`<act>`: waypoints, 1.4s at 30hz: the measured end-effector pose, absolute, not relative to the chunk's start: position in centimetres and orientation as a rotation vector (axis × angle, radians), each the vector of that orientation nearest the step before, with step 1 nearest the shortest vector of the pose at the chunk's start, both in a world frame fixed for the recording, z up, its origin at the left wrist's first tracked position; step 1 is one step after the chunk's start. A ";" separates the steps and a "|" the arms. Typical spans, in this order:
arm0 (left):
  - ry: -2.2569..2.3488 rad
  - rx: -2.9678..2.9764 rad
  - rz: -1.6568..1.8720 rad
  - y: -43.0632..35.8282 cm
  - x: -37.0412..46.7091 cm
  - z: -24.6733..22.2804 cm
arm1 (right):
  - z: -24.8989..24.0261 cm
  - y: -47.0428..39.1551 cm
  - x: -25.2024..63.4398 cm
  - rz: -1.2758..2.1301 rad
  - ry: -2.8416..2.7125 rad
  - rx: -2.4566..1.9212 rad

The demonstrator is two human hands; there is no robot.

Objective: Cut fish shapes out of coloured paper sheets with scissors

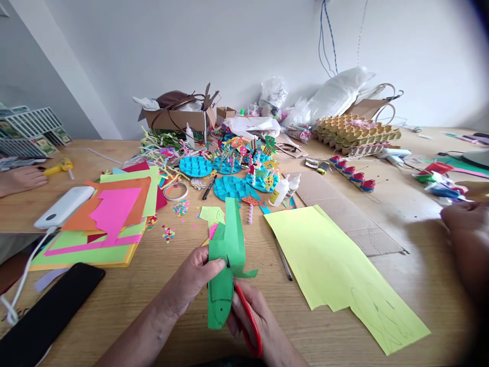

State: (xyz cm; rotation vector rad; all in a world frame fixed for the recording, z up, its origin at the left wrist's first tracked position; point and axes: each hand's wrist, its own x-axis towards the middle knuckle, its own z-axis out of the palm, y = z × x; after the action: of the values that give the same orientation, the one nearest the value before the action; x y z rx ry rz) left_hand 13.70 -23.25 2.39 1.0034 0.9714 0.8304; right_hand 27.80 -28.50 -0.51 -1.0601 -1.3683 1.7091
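Green paper (223,244) with a fish outline drawn in dark lines is held upright over the table in the lower middle. My left hand (202,270) pinches it at its left edge, thumb on top. Red-handled scissors (250,326) are in my right hand (255,311), their blades at the paper beside the drawn fish. A strip of the green paper hangs off to the right. Just behind lies a small light green piece (212,214) with a drawn fish. To the right is a yellow-green sheet (328,260) with pencilled outlines.
Coloured papers (122,204), a black phone (53,311) and a white power bank (64,206) lie left. Blue discs (231,188) with paper fish, glue bottles (279,191) and egg trays (355,132) stand behind. Other people's hands (23,181) are at both sides.
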 end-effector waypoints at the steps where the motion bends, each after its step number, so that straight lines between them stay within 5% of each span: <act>1: 0.978 1.007 0.831 -23.3 13.8 2.4 | -0.5 -28.5 27.8 1.694 -1.368 -1.069; 42: 0.834 1.174 0.498 -21.8 12.0 2.8 | -0.9 -28.5 28.2 1.681 -1.413 -1.159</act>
State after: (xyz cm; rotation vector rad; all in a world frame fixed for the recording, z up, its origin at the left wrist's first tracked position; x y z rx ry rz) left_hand 12.03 -21.80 2.81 1.1738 0.8338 0.4982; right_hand 28.24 -28.54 -0.85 -1.1590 -1.4133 1.6809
